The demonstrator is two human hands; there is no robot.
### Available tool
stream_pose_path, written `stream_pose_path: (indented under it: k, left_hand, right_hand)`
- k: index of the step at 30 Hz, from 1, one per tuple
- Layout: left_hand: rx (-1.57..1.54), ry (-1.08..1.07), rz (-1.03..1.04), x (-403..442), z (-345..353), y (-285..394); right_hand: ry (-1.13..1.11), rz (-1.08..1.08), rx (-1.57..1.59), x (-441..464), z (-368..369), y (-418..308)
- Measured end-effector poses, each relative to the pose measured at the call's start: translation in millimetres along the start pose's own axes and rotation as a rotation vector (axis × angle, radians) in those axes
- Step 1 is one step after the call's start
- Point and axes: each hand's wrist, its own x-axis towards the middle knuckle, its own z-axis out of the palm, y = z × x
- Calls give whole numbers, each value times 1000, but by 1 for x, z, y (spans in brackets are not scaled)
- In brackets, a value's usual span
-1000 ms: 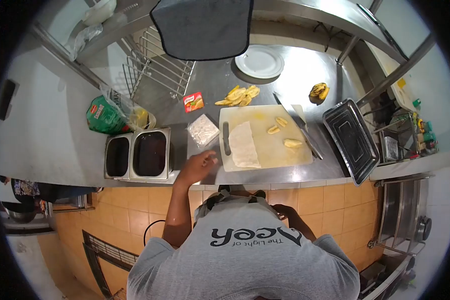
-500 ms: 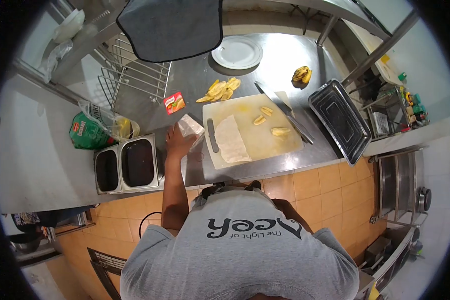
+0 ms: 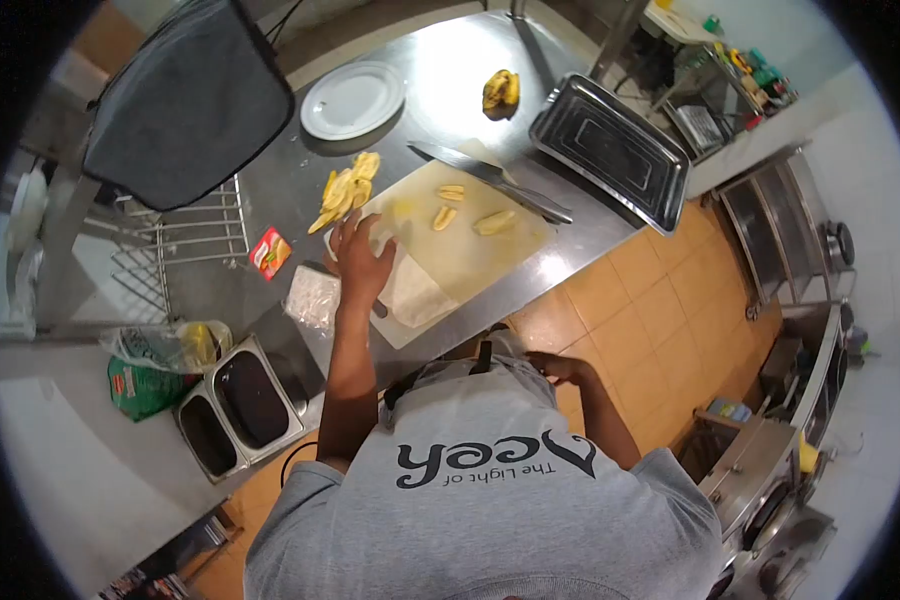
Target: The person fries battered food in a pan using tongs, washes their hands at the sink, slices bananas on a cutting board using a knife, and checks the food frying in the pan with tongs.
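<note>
My left hand [image 3: 363,256] is over the left edge of the cutting board [image 3: 510,262], fingers apart, holding nothing. Under and beside it a pale flat wrapper sheet [image 3: 416,292] lies on the board. Banana pieces [image 3: 444,217] rest farther right on the board, with a knife [image 3: 490,173] along its far edge. Left of my wrist lies a plastic-wrapped pale packet [image 3: 312,297]. Yellow peels [image 3: 347,190] are just beyond my fingertips. My right hand [image 3: 558,368] hangs low by my waist, off the table; its fingers are too dark to make out.
A white plate [image 3: 353,100], a ripe banana bunch [image 3: 501,92] and a black tray [image 3: 615,150] stand at the back and right. A red packet [image 3: 270,253], wire rack [image 3: 195,235], metal containers [image 3: 253,397] and green bag [image 3: 142,390] are on the left.
My left hand has left the plastic-wrapped packet and moved right and away from me to the board's left edge. The view has turned toward the right. My right hand stays low by my waist.
</note>
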Motion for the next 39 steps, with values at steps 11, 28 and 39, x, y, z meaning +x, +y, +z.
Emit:
stream_pose_path:
  k: [11, 28, 39]
  left_hand:
    - [-110, -74, -9, 16, 76, 19]
    - [55, 98, -188, -1, 94, 61]
    - [214, 153, -288, -18, 72, 97]
  right_hand:
    - [1014, -953, -196, -92, -93, -169]
    - [806, -976, -716, -50, -157, -203]
    - [780, -997, -702, -43, -155, -197]
